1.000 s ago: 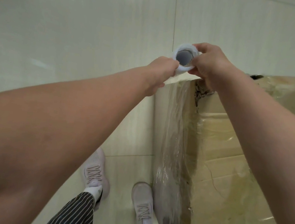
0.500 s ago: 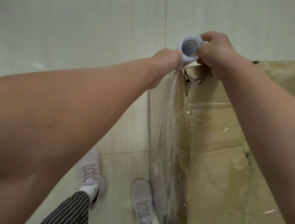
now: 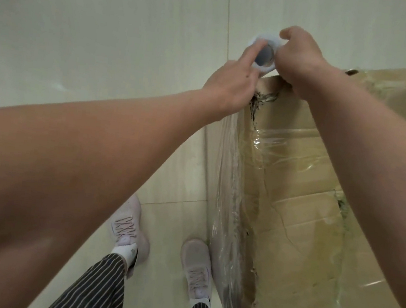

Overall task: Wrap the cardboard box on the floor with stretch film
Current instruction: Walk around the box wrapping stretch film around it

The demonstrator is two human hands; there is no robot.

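A tall brown cardboard box stands on the floor at the right, its top and near side covered in shiny stretch film. The stretch film roll is seen end-on just beyond the box's far left corner, white with a dark hollow core. My right hand grips the roll from the right, fingers curled over it. My left hand is at the roll's left side, one finger stretched along its rim. A sheet of stretch film runs from the roll down the box's left edge.
Pale glossy floor tiles spread to the left and beyond the box. My two feet in light sneakers stand beside the box's left side, striped trouser legs above them. The box corner near the roll is torn.
Both hands and the roll have moved farther along past the box corner. My left hand's finger now stretches out along the roll's rim instead of being curled beside it.
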